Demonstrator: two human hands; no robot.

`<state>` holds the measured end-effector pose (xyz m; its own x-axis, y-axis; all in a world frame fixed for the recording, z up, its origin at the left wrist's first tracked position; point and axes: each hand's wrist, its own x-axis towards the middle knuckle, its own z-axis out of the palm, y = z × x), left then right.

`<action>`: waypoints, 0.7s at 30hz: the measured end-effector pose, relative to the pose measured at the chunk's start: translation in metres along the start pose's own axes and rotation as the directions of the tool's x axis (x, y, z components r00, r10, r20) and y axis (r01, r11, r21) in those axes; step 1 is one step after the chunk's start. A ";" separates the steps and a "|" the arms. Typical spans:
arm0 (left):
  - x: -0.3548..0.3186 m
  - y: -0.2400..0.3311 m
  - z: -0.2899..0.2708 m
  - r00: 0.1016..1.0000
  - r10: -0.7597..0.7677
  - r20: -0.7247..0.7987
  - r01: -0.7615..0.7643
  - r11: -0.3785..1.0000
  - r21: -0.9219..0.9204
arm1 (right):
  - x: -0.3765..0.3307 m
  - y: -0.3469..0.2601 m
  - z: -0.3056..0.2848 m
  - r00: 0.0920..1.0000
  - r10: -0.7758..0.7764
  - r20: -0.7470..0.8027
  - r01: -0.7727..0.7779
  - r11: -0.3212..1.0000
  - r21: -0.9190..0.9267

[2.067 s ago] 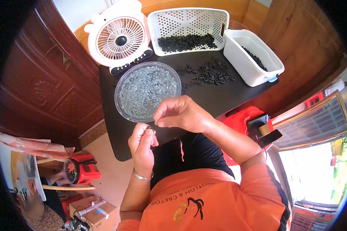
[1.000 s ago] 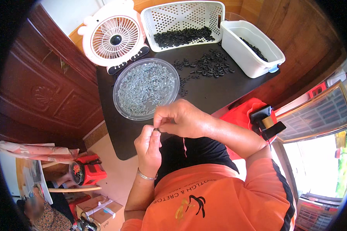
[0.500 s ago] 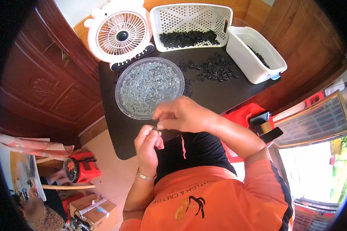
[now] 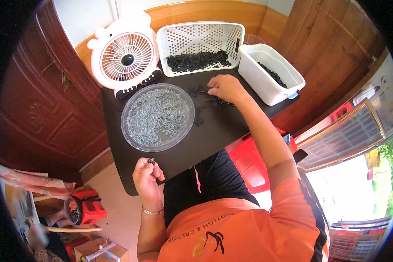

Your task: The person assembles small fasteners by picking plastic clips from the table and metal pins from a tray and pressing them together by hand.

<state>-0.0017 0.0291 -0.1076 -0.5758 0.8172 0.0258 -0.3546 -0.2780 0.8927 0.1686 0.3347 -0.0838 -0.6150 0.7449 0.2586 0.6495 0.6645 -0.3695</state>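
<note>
A small dark part [image 4: 151,161] sits pinched between the thumb and fingertips of the left hand [image 4: 147,178], low in the left half of the frame, just off the near edge of the table [image 4: 214,135]. That grip is pressed together on the part; the hand wears a thin bracelet [image 4: 152,212] at the wrist.

The right hand [image 4: 225,88] is stretched out to the upper middle of the frame, palm down, its fingertips curled onto a loose scatter of black pieces [image 4: 205,105] lying on the black table. Its grip is bunched at the pieces, but whether it has one pinched cannot be told.

Left of that scatter, and above the left hand, lies a round clear tray [image 4: 131,131] filled with small pale, silvery parts. Behind the tray, at the upper left, stands a white and pink fan [image 4: 125,54] with rounded ears, facing up toward the camera. To its right, at the top middle, is a white perforated basket [image 4: 196,37] with a layer of black pieces in its bottom. Just beside the basket on the right is a white tub [image 4: 275,87], with a few black pieces along its inner wall.

The person wears an orange shirt [image 4: 257,227] and dark shorts and sits on a red stool [image 4: 249,163] at the lower right of the table. Dark wooden panelling fills the left side, and a small red stool [image 4: 85,209] stands on the floor at the lower left.
</note>
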 end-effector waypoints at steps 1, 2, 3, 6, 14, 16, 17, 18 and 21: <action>0.000 -0.001 0.000 1.000 -0.016 0.002 0.016 1.000 0.001 | 0.003 -0.002 0.003 0.999 -0.015 0.043 0.018 0.998 -0.061; 0.000 -0.001 -0.001 0.999 -0.033 0.005 0.033 0.999 0.003 | 0.007 -0.004 0.007 0.996 -0.027 0.086 0.037 0.992 -0.121; 0.001 -0.002 -0.001 0.999 -0.031 0.005 0.031 0.999 0.004 | 0.011 -0.006 0.009 0.996 -0.028 0.084 0.038 0.992 -0.119; 0.001 -0.003 -0.001 0.999 -0.035 0.006 0.035 0.999 -0.010 | 0.016 -0.009 0.014 0.987 0.022 0.159 0.015 0.973 -0.228; 0.000 -0.004 0.000 0.998 -0.061 0.023 0.061 0.998 -0.025 | 0.012 0.006 0.037 0.987 -0.158 -0.027 0.140 0.934 -0.329; -0.001 -0.003 0.004 0.997 -0.072 0.028 0.073 0.997 -0.037 | 0.010 0.012 0.035 0.983 -0.157 -0.095 0.129 0.959 -0.253; -0.002 -0.003 0.005 0.996 -0.084 0.031 0.085 0.995 -0.050 | 0.009 0.014 0.033 0.976 -0.151 -0.159 0.123 0.977 -0.175; -0.002 -0.004 0.005 0.996 -0.082 0.031 0.083 0.995 -0.048 | 0.007 0.015 0.031 0.975 -0.152 -0.162 0.123 0.977 -0.173; -0.003 -0.006 0.004 0.995 -0.090 0.032 0.091 0.995 -0.034 | 0.000 0.010 0.023 0.994 -0.018 -0.105 0.039 0.979 0.201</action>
<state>0.0048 0.0306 -0.1110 -0.5180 0.8544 -0.0399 -0.4303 -0.2200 0.8755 0.1650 0.3402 -0.1077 -0.5760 0.7351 0.3575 0.5219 0.6673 -0.5313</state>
